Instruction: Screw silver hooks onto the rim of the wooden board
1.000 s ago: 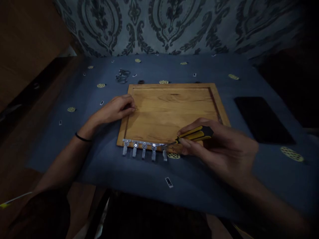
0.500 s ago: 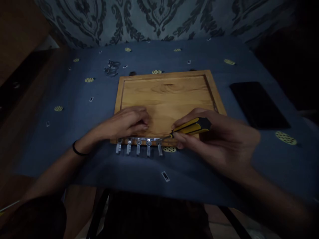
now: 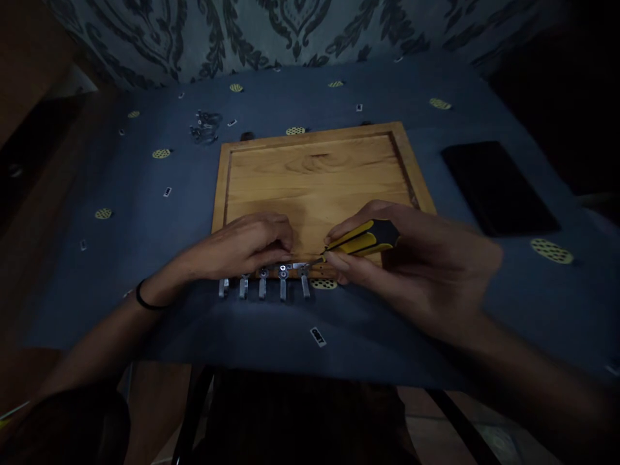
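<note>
A wooden board (image 3: pixel 314 181) with a raised rim lies on the blue cloth. Along its near edge sits a row of several metal hooks (image 3: pixel 283 284). My right hand (image 3: pixel 416 265) is closed round a yellow and black screwdriver (image 3: pixel 363 239), whose shaft points left at the rightmost hook. Resting on the board's near left part, my left hand (image 3: pixel 247 242) has its fingers curled together just above the hooks. Whatever may be between those fingertips is hidden.
A dark flat object (image 3: pixel 498 187) lies to the right of the board. More loose metal hooks (image 3: pixel 206 127) are heaped beyond its far left corner. Patterned fabric (image 3: pixel 290 32) hangs behind the table (image 3: pixel 261 336).
The whole view has shifted slightly, so the board appears a little higher and further left. My left fingertips have come down nearer the hooks. The screwdriver remains in my right hand.
</note>
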The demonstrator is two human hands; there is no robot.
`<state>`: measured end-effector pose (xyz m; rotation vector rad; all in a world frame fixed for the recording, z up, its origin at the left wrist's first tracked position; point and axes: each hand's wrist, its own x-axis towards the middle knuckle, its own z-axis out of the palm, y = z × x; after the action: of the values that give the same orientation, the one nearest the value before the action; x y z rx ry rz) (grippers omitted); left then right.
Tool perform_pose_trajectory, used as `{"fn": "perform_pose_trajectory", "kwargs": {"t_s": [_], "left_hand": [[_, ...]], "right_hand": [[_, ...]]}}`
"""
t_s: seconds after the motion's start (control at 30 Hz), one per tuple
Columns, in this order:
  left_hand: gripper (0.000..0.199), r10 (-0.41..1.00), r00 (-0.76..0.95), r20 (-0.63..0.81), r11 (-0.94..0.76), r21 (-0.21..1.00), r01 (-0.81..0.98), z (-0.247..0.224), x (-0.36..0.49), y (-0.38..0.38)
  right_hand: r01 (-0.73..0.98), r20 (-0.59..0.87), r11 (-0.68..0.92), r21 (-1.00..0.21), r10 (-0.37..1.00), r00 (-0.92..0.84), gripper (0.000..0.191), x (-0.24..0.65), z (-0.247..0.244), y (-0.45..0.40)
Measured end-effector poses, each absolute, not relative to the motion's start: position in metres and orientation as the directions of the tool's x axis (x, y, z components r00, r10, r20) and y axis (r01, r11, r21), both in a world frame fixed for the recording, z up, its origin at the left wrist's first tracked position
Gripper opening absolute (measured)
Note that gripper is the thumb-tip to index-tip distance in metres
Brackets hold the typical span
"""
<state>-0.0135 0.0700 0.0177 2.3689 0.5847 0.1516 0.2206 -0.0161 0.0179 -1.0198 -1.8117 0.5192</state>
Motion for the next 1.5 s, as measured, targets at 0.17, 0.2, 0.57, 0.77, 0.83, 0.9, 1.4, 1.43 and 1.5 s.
{"fn": "perform_pose_trajectory", "kwargs": {"t_s": [0.17, 0.2, 0.57, 0.77, 0.83, 0.9, 1.4, 1.43, 1.5], "left_hand": [[0.02, 0.404, 0.913, -0.063, -0.674, 0.654, 0.343, 0.025, -0.006, 0.061], [0.02, 0.396, 0.916, -0.065, -0.679, 0.651, 0.34, 0.026, -0.005, 0.06], [0.027, 0.374, 0.923, -0.087, -0.701, 0.626, 0.343, 0.027, -0.001, 0.063], [0.03, 0.353, 0.929, -0.109, -0.702, 0.626, 0.34, 0.028, 0.003, 0.067], [0.031, 0.359, 0.923, -0.137, -0.7, 0.615, 0.364, 0.029, 0.005, 0.067], [0.032, 0.37, 0.914, -0.163, -0.695, 0.605, 0.389, 0.03, 0.006, 0.066], [0.055, 0.388, 0.904, -0.179, -0.64, 0.654, 0.404, 0.031, 0.013, 0.066], [0.056, 0.397, 0.898, -0.189, -0.638, 0.647, 0.417, 0.032, 0.015, 0.065], [0.057, 0.409, 0.888, -0.209, -0.637, 0.631, 0.442, 0.035, 0.016, 0.064]], "right_hand": [[0.436, 0.522, 0.548, -0.714, 0.831, -0.189, 0.019, 0.221, 0.02, -0.016], [0.438, 0.52, 0.545, -0.715, 0.833, -0.186, 0.019, 0.221, 0.02, -0.017], [0.499, 0.542, 0.571, -0.651, 0.811, -0.221, 0.015, 0.224, 0.021, -0.018], [0.45, 0.535, 0.581, -0.679, 0.81, -0.239, 0.01, 0.224, 0.021, -0.018], [0.444, 0.554, 0.594, -0.671, 0.8, -0.232, 0.012, 0.223, 0.02, -0.018], [0.433, 0.57, 0.608, -0.665, 0.788, -0.233, 0.015, 0.222, 0.02, -0.017], [0.397, 0.581, 0.621, -0.676, 0.78, -0.232, 0.013, 0.221, 0.02, -0.016], [0.398, 0.589, 0.627, -0.669, 0.775, -0.231, 0.012, 0.221, 0.02, -0.016], [0.404, 0.599, 0.634, -0.66, 0.768, -0.228, 0.011, 0.221, 0.019, -0.015]]}}
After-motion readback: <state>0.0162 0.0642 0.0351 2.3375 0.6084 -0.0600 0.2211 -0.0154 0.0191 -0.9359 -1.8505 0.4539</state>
